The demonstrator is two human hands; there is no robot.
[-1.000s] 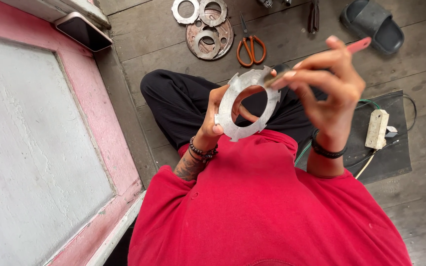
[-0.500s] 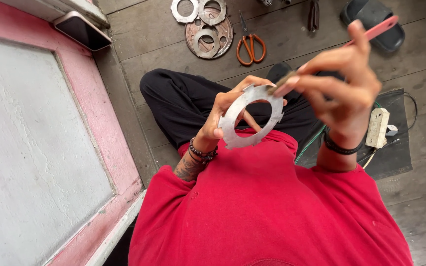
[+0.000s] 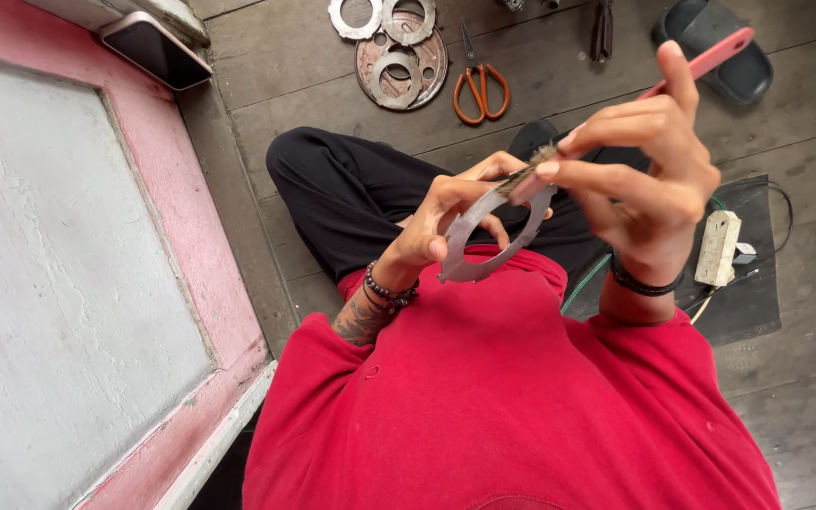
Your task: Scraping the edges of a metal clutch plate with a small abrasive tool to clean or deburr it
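Note:
My left hand (image 3: 446, 222) grips a flat grey metal ring (image 3: 484, 250) by its inner and outer edge, tilted so it shows nearly edge-on above my lap. My right hand (image 3: 639, 184) holds a pink-handled brush (image 3: 705, 61), whose dark bristles press on the ring's upper rim. Both hands are over my black trousers and red shirt. A bead bracelet sits on the left wrist and a black band on the right.
On the wooden floor ahead lie several metal rings and discs (image 3: 399, 52), orange-handled scissors (image 3: 479, 85), pliers (image 3: 602, 28) and a black sandal (image 3: 720, 47). A white power strip (image 3: 718, 247) rests on a black mat at right. A phone (image 3: 155, 47) lies on a pink-framed panel (image 3: 210, 246) at left.
The ring has turned from facing me to nearly edge-on. My right hand with the brush has shifted along the ring's upper rim, the handle swinging up to the right.

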